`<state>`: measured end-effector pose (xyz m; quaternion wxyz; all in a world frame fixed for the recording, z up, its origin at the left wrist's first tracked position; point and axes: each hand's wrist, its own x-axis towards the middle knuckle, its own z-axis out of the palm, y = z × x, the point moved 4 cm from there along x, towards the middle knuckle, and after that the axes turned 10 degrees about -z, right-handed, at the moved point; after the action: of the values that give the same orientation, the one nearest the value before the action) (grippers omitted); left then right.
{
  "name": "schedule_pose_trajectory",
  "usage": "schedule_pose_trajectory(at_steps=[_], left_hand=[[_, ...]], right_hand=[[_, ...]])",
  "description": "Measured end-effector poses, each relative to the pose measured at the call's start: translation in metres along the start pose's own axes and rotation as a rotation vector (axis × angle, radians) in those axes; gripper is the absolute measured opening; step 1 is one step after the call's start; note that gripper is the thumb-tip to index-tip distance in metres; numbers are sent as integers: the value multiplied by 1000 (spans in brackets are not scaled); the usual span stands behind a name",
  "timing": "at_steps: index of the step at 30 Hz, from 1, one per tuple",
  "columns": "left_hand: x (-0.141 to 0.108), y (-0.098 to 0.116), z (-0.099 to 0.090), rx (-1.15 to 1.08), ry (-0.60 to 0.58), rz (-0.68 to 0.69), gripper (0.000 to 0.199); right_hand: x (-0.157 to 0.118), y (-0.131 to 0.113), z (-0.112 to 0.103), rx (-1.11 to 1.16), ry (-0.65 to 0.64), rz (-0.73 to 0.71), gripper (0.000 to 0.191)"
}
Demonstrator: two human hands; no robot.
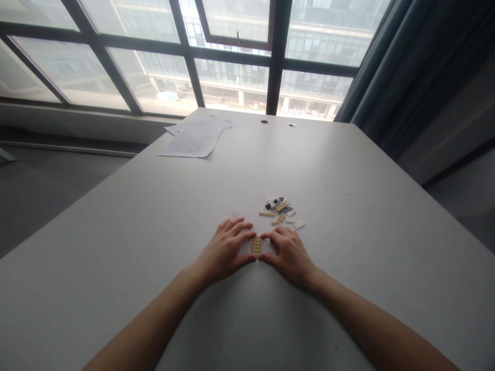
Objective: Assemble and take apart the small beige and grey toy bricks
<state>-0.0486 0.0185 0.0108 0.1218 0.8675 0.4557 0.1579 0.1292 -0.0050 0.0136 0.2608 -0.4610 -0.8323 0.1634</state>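
Observation:
A small tan studded plate [257,245] lies on the white table between my two hands. My left hand [231,246] has its thumb and index finger at the plate's left side, its other fingers spread above. From the right, my right hand [286,251] pinches the plate's edges with thumb and index finger, the other fingers curled. Just beyond my hands is a pile of small building pieces [281,205] in tan, white, black and grey. A thin tan strip [266,214] and some flat white pieces [299,224] lie beside it.
Printed paper sheets [195,139] lie at the far left of the white table [154,216]. Two round holes are near the table's far edge. Beyond stand large windows, with a dark curtain [394,67] at the right.

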Motion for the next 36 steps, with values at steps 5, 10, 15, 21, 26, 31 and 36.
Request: schedule_pose_trajectory(at_steps=[5, 10, 15, 21, 26, 31, 36], left_hand=[[0, -1, 1, 14, -5, 1, 47], [0, -3, 2, 6, -6, 7, 49], [0, -3, 2, -10, 7, 4, 50], [0, -3, 0, -21, 6, 7, 48], [0, -4, 1, -2, -15, 1, 48], [0, -3, 1, 4, -9, 2, 47], [0, -3, 1, 1, -8, 6, 47]], right_hand=[[0, 0, 0, 3, 0, 0, 40], [0, -1, -1, 8, 0, 2, 41], [-1, 0, 0, 16, 0, -3, 43], [-4, 4, -1, 66, -16, -28, 37], [-3, 2, -2, 65, -4, -26, 30], [-3, 1, -1, 47, 5, -15, 27], [-3, 0, -1, 43, 1, -14, 26]])
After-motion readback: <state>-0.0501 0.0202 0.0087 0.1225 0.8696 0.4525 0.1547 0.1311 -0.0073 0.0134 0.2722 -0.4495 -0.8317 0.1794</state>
